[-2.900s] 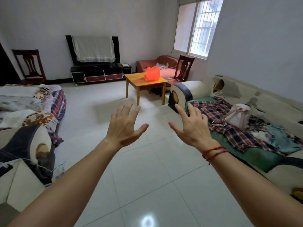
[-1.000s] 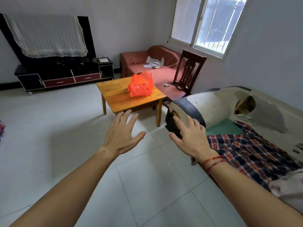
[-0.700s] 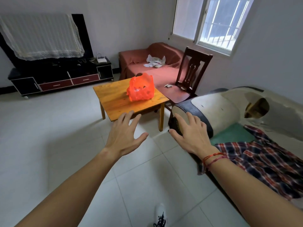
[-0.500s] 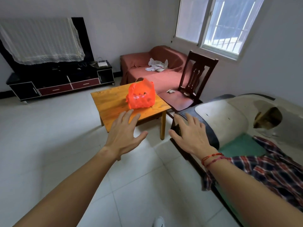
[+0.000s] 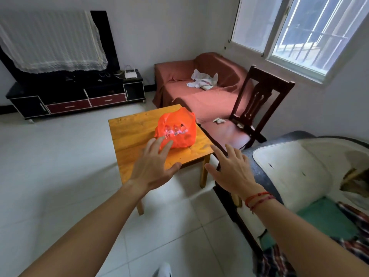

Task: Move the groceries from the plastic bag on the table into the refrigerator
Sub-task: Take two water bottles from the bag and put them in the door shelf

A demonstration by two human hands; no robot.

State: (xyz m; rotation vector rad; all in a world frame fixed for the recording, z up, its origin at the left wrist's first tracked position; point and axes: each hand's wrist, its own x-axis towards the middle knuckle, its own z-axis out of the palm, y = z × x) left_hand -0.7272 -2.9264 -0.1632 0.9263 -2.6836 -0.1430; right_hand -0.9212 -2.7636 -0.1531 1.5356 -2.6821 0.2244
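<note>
A crumpled orange plastic bag [image 5: 175,129] sits on the far right part of a small square wooden table [image 5: 127,140]; its contents show only as pale blurred shapes through the film. The left hand [image 5: 153,166] and right hand [image 5: 229,170] reach forward, fingers spread and empty, with the left fingertips overlapping the bag's near edge. Whether they touch it is unclear.

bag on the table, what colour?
Bright orange-red plastic bag, semi-translucent, on the wooden table; head view.
</note>
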